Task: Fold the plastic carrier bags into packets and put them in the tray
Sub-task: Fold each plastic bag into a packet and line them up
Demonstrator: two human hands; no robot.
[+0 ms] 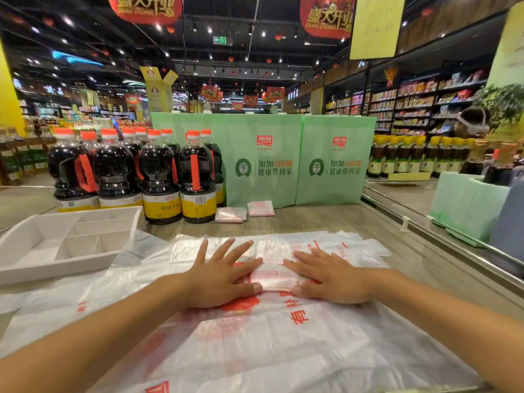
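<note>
Covering most of the near bench point(326, 219) is a loose layer of translucent plastic carrier bags point(283, 350) printed in red, overlapping one another and running off the lower edge of the view. A white divided tray point(56, 272) sits at the left, its near corner resting on the edge of that plastic. Behind it stand dark soy sauce bottles point(158, 177) and green display boxes point(263, 160). On top of the layer, in the middle, lies a partly folded bag point(276, 275), reduced to a narrow, thick band. The left hand point(221, 279) and right hand point(331, 279) lie flat on its two ends, fingers straight and spread, pressing it down and gripping nothing. Two small folded packets point(231, 214) lie at the foot of the boxes, well apart from the tray. The main risk looks like spring-back: slick film traps air, so the band may puff open once the pressure lifts. Because it rests on other slippery bags, it could also skate sideways, or a fold could catch the sheet beneath and drag it along. A packet that is loose when carried to the tray may unroll there.
</note>
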